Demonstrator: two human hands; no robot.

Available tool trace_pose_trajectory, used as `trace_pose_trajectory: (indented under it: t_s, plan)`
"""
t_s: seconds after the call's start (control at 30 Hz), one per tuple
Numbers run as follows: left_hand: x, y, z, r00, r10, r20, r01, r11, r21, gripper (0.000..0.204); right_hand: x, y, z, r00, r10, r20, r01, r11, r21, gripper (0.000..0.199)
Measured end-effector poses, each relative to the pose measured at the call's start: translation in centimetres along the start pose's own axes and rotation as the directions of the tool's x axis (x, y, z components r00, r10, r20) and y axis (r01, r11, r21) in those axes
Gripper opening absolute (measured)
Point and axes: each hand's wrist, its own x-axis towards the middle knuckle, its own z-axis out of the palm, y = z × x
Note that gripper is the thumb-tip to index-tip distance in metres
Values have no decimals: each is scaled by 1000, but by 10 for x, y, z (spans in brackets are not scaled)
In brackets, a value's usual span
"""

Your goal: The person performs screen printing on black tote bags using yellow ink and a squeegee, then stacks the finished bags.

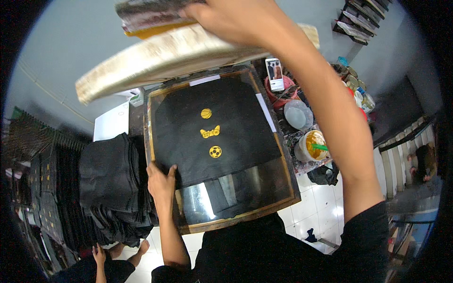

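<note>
Fingers of the left hand (161, 183) lie spread and flat on the lower left corner of a black fabric piece (217, 129), thumb apart, gripping nothing; the press appears meant to keep the cloth from lifting or sliding on the printing board (245, 214) beneath it. The right hand (236, 21), raised high near the top of the view, is curled closed around the edge of a wooden-framed printing screen (188, 52), tilted up and clear of the fabric, probably so the fresh print is not smeared.

On the fabric, three yellow motifs (210, 132) stand in a column down the middle: a ball shape, a winged shape, another ball. The cloth sits squarely inside the board's wooden rim, with bare glossy board showing below its lower edge.

Just left of the board rises a tall stack of black cloth pieces (113, 184), within easy reach of the pressing hand. To the right, an open tub of yellow ink (312, 145) with a green tool in it, a lidded grey tub (298, 114) and a phone (274, 74) crowd a side table. A second person's hand (99, 254) and bare foot show on the white tiled floor (306, 207), lower left.
</note>
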Motion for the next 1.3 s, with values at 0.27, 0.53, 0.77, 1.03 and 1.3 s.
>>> trace_pose_trajectory:
  t_s: [0.27, 0.53, 0.77, 1.03, 1.3]
  plan:
    - [23, -6, 9, 964, -92, 249, 138, 974, -177, 31, 67, 50, 2, 970, -120, -212, 108, 992, -69, 31]
    - [27, -69, -84, 988, -40, -151, 3, 972, -236, 20, 97, 67, 6, 987, -61, -147, 47, 994, -99, 34]
    - [24, -194, -173, 733, 180, -656, 253, 823, 508, 29, 97, 57, -2, 994, -14, -107, 10, 999, -42, 34]
    - [-50, 21, 18, 986, -16, 164, 146, 549, -823, 5, 116, 71, 6, 989, -28, -147, 24, 999, -30, 34]
    - [-61, 54, 49, 909, -16, 416, 413, 158, -897, 9, 124, 81, 9, 986, -59, -157, 52, 997, -49, 35]
